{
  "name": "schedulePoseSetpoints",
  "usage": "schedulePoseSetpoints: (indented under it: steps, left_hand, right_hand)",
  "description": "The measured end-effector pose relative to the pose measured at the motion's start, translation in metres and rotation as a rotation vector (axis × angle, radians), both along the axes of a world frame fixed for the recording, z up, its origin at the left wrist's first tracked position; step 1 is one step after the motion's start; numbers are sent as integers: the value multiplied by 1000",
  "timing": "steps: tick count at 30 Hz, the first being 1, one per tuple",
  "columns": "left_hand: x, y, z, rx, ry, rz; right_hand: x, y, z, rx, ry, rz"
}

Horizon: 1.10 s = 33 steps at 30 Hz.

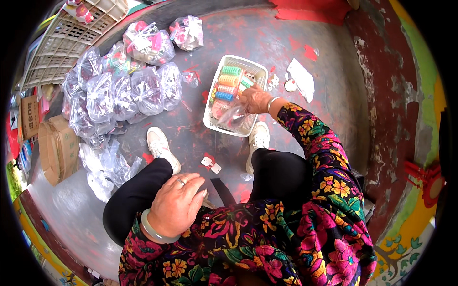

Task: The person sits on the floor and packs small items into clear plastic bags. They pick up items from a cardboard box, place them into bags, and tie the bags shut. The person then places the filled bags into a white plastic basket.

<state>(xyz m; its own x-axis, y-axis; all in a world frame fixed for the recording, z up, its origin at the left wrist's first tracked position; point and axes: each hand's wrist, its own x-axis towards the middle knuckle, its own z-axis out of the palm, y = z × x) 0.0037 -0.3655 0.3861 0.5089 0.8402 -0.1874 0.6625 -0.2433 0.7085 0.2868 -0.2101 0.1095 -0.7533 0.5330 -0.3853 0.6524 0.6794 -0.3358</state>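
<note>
My right hand (256, 99) reaches into a white plastic basket (208, 119) on the floor, between and just beyond my feet. Its fingers are bent and closed on a clear plastic bag (234, 116), though the fingertips are partly hidden. Beside that hand lie rows of ridged, roller-like pieces: green (232, 70), orange (228, 80), pale pink (226, 89) and blue (224, 96). My left hand (177, 202), with a ring and a pale bangle, rests over my left thigh. Its fingers are stretched out and hold nothing.
Several filled clear bags (114, 95) are heaped at the left, next to loose empty-looking plastic bags (109, 167) and a cardboard box (58, 148). A slatted crate (71, 38) leans at the far left. Two small white pieces (211, 165) and a white sheet (301, 80) lie on the floor.
</note>
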Motion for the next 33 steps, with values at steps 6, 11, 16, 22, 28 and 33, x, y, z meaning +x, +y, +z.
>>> schedulePoseSetpoints:
  steps: [6,11,16,22,28,33]
  left_hand:
    - [1,0,-2,-8,-2,-8]
    - [2,2,-3,-9,9,-11]
    - [2,3,-4,-33,4,-10]
    - [-1,1,-4,-25,2,3]
    - [1,2,-5,-11,-3,2]
    - [3,7,0,-10,-7,-21]
  right_hand:
    - [8,-17,-16,179,100,74]
    - [6,-13,-11,83,-54,98]
    - [3,-8,-7,67,-73,154]
    - [6,-9,16,-16,98,24]
    - [3,13,44,-1083,1127,-1100]
    - [12,39,73,-1107,1288,-1087]
